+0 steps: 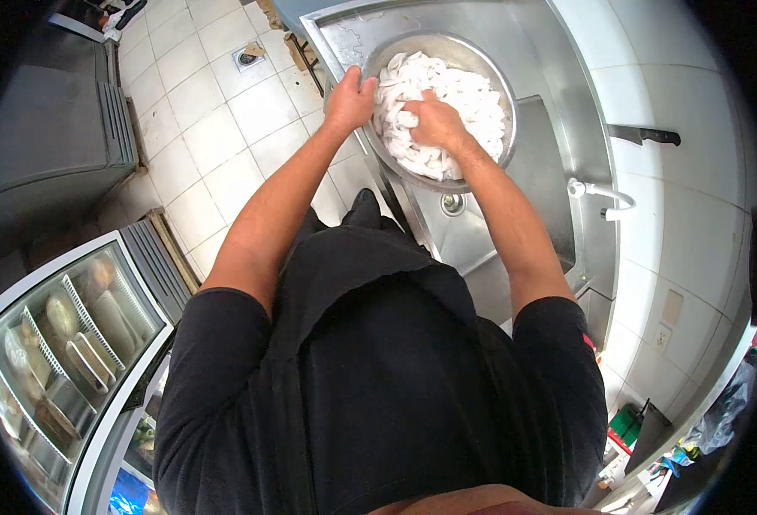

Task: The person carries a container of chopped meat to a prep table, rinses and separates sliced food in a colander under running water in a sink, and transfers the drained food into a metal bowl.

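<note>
A large round metal bowl (509, 129) rests on the metal sink, filled with a heap of soft white pieces (464, 90), strip-like and wet looking; their kind is unclear. My right hand (437, 122) is in the heap, fingers curled around some of the white pieces and its fingertips partly buried. Just at the bowl's left rim is my left hand (350, 101), thumb and fingers apart with nothing visible in them. Whether its thumb touches the rim, I cannot tell.
Under and around the bowl is the metal sink (473, 245), with a drain (453, 203). A knife (644, 135) and a white tap (597, 193) are along the right wall. To the left stand a glass-topped display fridge (69, 343) and a dark appliance (44, 129) on the tiled floor (194, 129).
</note>
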A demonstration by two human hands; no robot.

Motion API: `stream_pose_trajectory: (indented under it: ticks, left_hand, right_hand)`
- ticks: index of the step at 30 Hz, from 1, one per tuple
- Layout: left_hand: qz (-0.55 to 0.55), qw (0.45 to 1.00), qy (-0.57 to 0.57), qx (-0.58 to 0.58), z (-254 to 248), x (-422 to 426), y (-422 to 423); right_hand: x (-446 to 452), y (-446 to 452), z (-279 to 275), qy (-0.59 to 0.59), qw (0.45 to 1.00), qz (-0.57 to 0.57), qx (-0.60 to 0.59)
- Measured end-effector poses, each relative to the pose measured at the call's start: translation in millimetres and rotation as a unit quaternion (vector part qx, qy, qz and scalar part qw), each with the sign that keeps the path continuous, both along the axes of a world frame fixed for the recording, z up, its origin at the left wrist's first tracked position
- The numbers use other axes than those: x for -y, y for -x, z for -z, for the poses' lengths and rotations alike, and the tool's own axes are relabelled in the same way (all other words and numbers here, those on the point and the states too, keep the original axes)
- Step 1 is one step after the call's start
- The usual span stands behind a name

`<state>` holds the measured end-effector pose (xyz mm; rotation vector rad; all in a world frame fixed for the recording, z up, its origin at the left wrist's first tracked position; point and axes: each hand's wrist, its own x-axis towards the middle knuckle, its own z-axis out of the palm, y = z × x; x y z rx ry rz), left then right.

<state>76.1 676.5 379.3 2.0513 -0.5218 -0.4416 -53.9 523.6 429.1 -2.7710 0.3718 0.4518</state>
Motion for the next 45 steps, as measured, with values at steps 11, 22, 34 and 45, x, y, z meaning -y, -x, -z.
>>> stream_pose_trajectory:
  ticks: [11, 22, 34, 45]
  left_hand:
    - [-0.005, 1.000, 0.014, 0.016, 1.3, -1.5, 0.9]
    - [-0.006, 1.000, 0.021, 0.008, -0.6, -2.0, 0.8]
    - [-0.003, 1.000, 0.014, -0.017, -6.7, -2.2, 0.9]
    - [-0.009, 1.000, -0.010, -0.011, -7.1, -5.5, 3.6]
  right_hand:
    - [52.3, 13.3, -76.9, -0.265, 0.943, 0.190, 0.065]
    - [54.5, 14.6, -119.3, -0.219, 0.941, 0.246, 0.082]
    - [124.8, -71.4, 19.6, -0.278, 0.940, 0.197, 0.026]
    - [-3.7, -7.1, -43.2, 0.037, 0.961, -0.247, -0.119]
